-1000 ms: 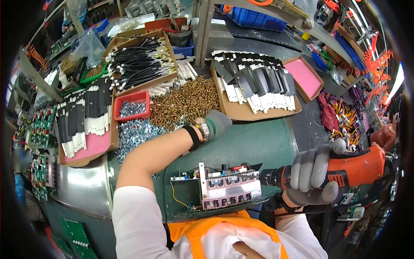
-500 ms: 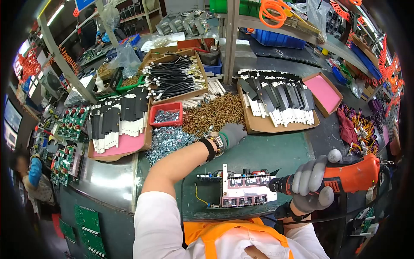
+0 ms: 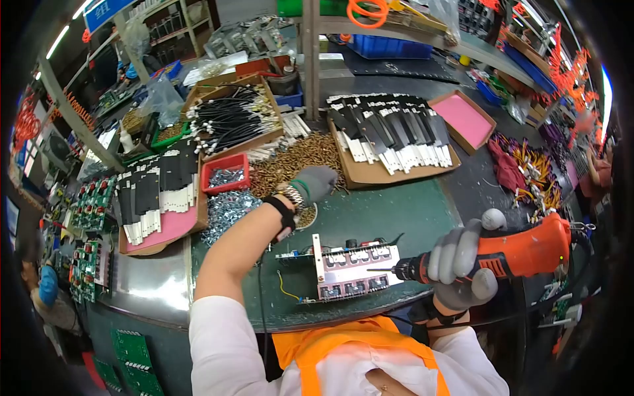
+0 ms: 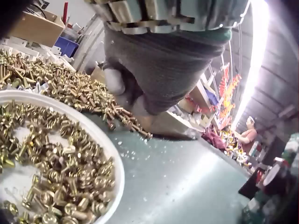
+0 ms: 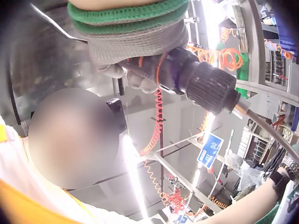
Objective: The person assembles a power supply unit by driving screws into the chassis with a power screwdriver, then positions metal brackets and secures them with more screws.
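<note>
The left gloved hand (image 3: 317, 183) is at the front edge of the brass screw pile (image 3: 284, 165). In the left wrist view the hand (image 4: 149, 70) has curled fingers beside the screws (image 4: 70, 88); whether anything is between them is hidden. A round white bowl of screws (image 4: 119, 172) stands close by, partly visible under the wrist in the head view. The right gloved hand (image 3: 462, 257) grips a red and black power screwdriver (image 3: 528, 254), its bit pointing left above the silver plate of a circuit assembly (image 3: 356, 277). In the right wrist view that hand (image 5: 135, 51) wraps the tool's dark body.
Cartons of black and white strips (image 3: 389, 135) and black cables (image 3: 234, 122) stand behind. Left of the screws are a red tray (image 3: 225, 174) and silver parts (image 3: 228, 214). A cable runs off the driver at right; a metal post (image 3: 310, 66) rises behind.
The head view has shifted. The left hand has drawn slightly left, away from the strip carton's corner, uncovering some of the bowl. The driver bit has moved from the assembly's upper row to above its middle.
</note>
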Motion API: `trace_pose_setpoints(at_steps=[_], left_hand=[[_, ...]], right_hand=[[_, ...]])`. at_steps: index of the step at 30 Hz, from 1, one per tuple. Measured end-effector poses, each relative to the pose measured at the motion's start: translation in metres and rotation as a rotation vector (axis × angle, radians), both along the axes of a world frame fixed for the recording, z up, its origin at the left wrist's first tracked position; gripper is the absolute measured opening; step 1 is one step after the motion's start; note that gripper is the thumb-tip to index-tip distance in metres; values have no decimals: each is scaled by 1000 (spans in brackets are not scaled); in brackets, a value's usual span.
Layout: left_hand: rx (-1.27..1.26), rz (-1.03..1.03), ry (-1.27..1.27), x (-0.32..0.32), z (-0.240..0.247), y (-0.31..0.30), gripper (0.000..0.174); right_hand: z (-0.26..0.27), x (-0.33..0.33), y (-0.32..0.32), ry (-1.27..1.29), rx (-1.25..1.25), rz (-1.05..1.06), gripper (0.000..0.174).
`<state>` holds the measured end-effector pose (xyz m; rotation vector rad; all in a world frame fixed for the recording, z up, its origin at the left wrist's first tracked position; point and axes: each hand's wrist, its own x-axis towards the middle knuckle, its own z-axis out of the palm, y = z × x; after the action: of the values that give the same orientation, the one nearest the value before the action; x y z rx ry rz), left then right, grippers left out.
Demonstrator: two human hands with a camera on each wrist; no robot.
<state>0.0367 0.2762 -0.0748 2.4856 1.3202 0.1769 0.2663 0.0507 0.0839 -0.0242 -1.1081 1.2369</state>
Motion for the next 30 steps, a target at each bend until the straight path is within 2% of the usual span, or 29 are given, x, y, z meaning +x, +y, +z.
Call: trace_pose_setpoints(at_steps=[3, 6, 9, 10, 13, 15, 17, 18, 22, 25, 27, 28, 29, 30], left_hand=[[98, -20, 68, -4, -1, 1, 12], [-24, 88, 98, 2, -1, -3, 18], [53, 123, 103, 17, -12, -2, 20], [0, 139, 260, 25, -8, 0, 23], [7, 128, 337, 34, -26, 10, 27], [4, 101, 333, 29, -30, 13, 22], [29, 24, 13, 17, -16, 5, 17], [-24, 48, -174, 9, 3, -9, 16], [-469, 74, -807, -14, 84, -84, 24], [-548, 89, -799, -23, 111, -149, 24], [-623, 190, -873, -27, 107, -186, 22], [-629, 177, -977, -28, 96, -198, 21], [-635, 189, -977, -30, 91, -208, 21], [-709, 235, -1096, -31, 90, -217, 19]], right_hand=[[-5, -2, 3, 6, 32, -6, 66], [-6, -3, 1, 5, 40, -27, 66], [-4, 0, -3, -13, 16, -28, 65], [-3, 2, -4, -23, -3, -29, 65], [-1, 4, -6, -29, 0, -50, 65], [1, 7, -7, -30, 9, -47, 65], [3, 9, -6, -31, 17, -40, 65], [4, 9, -4, -14, 62, -61, 64], [21, -3, 3, 117, 186, -118, 59], [29, -11, 10, 144, 274, -54, 55], [30, -18, 11, 124, 305, 16, 56], [28, -23, 12, 129, 294, 22, 56], [25, -29, 12, 128, 313, 70, 57], [22, -34, 13, 125, 332, 118, 58]])
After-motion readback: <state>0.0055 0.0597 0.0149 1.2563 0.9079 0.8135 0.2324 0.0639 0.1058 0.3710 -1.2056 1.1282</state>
